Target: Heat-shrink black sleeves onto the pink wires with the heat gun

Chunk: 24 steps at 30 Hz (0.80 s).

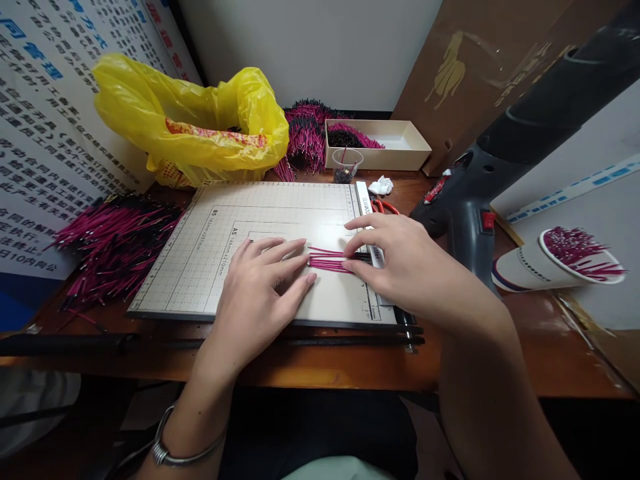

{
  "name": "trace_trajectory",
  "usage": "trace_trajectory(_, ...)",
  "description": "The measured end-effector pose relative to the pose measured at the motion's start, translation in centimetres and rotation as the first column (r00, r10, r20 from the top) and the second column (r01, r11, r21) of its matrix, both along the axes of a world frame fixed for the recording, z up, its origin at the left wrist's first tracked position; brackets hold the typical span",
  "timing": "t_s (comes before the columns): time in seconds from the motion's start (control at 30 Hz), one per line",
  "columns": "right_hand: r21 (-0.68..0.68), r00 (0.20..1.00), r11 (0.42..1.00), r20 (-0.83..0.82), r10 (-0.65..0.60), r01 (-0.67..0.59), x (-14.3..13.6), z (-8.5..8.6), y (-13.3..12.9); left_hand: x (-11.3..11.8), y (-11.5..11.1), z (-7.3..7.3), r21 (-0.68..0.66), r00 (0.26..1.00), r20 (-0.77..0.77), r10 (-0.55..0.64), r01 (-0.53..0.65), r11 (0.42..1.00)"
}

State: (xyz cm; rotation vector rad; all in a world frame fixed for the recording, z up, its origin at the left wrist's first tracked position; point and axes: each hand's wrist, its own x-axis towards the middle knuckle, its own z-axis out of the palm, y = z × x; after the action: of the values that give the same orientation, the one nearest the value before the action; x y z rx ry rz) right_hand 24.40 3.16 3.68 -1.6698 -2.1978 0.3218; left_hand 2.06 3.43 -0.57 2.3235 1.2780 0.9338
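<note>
A small row of magenta wires point(327, 261) with dark ends lies side by side across the right part of a white paper trimmer board point(280, 207) printed with a grid. Over the wires' right part, my right hand point(395, 257) is closed, thumb and fingertips pinching the row from both sides. My left hand point(263, 283) rests on the board with its fingers stretched out; its index fingertip and thumb are at the wires' left ends. Under my right hand runs the trimmer's white rail point(364, 200), partly hidden along with the wires' black right ends.
Loose magenta wires point(120, 247) pile up left of the board. Behind it stand a yellow plastic bag point(190, 133), more wire bundles point(306, 140), a cardboard tray point(410, 150) and a clear cup point(346, 163). Red-handled pliers point(384, 205), a heat gun point(475, 207) and a paper cup point(530, 267) of wires are right.
</note>
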Motion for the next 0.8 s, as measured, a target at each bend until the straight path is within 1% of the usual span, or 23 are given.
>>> trace_trajectory(0.13, -0.013, 0.999, 1.0, -0.029, 0.025, -0.025, -0.12, 0.09, -0.17, -0.11, -0.07, 0.17, 0.015, 1.0, 0.03, 0.001, -0.001, 1.0)
trace_trajectory(0.3, -0.065, 1.0, 0.998, -0.01, 0.015, -0.016, -0.3, 0.28, -0.19, -0.22, -0.21, 0.15, 0.032, 0.997, 0.068, 0.04, -0.043, 0.999)
trace_trajectory(0.4, -0.088, 1.0, 0.996, 0.01, 0.019, -0.018, -0.45, 0.33, -0.13, -0.27, -0.22, 0.14, 0.034, 0.995, 0.092, 0.032, -0.035, 0.999)
trace_trajectory(0.8, -0.125, 0.998, 0.992, 0.053, 0.013, -0.007, -0.55, 0.55, -0.09, -0.25, -0.25, 0.03, 0.047, 0.999, 0.045, -0.009, 0.007, 0.999)
